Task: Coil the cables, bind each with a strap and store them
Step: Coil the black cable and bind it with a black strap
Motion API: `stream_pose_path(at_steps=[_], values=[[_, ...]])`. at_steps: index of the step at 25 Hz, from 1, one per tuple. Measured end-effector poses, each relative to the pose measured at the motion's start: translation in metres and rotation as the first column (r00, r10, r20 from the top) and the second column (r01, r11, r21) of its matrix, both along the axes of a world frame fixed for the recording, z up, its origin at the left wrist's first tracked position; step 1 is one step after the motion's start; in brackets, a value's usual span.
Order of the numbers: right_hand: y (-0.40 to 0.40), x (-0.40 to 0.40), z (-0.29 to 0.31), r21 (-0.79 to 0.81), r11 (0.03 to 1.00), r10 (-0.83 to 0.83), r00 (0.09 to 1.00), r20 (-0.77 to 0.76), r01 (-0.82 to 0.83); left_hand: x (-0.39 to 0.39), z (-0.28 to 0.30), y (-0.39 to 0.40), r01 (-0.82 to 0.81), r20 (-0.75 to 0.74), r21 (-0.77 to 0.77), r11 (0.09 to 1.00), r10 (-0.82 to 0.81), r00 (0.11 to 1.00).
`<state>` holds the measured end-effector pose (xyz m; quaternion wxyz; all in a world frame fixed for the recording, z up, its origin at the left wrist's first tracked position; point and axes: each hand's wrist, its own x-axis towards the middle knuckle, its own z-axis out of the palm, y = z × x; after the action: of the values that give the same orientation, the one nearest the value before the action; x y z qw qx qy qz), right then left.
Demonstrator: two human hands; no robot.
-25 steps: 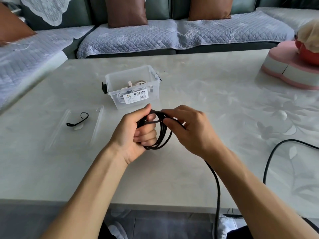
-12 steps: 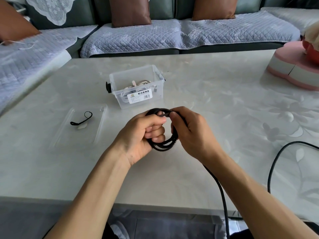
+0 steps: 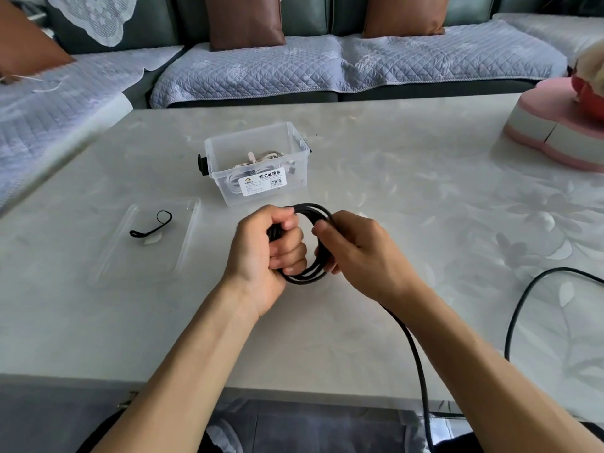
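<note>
A black cable (image 3: 307,276) is held as a small coil of several loops above the desk (image 3: 392,197), just in front of the clear storage box (image 3: 258,165). The coil's left side is gripped in the left hand (image 3: 264,253), whose fingers (image 3: 291,246) are curled tightly round the bundled strands. Its right side is pinched by the right hand (image 3: 356,256), with the thumb on top and the other fingers wrapped underneath. From beneath the right hand the uncoiled length of cable is seen running down past the desk's near edge, and a further stretch curves across the desk well to the right of the box. White cables are stored inside the box. To the left of the box, a black strap (image 3: 152,225) lies on a clear lid (image 3: 183,243).
</note>
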<state>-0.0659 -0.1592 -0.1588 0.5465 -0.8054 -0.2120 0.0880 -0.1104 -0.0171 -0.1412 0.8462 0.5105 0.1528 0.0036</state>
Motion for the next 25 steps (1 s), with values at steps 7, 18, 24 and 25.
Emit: stream_pose_path(at_steps=[7,18,24,25], values=[[-0.023,0.003,0.026,0.220,0.970,0.201,0.858,-0.474,-0.105,0.005,0.005,0.030,-0.349,0.024,-0.180,0.920,0.358,0.933],[-0.016,0.005,0.018,-0.006,0.913,-0.393,0.884,0.255,0.408,0.010,-0.007,0.020,-0.456,0.176,0.670,0.585,0.472,0.864],[0.002,-0.009,0.016,-0.710,0.666,0.098,0.917,0.388,0.229,0.007,0.007,0.014,-0.412,0.084,0.312,0.856,0.408,0.909],[0.005,-0.012,0.017,-0.745,0.645,0.186,0.911,0.369,0.170,0.005,0.009,0.013,-0.415,0.123,0.293,0.861,0.396,0.910]])
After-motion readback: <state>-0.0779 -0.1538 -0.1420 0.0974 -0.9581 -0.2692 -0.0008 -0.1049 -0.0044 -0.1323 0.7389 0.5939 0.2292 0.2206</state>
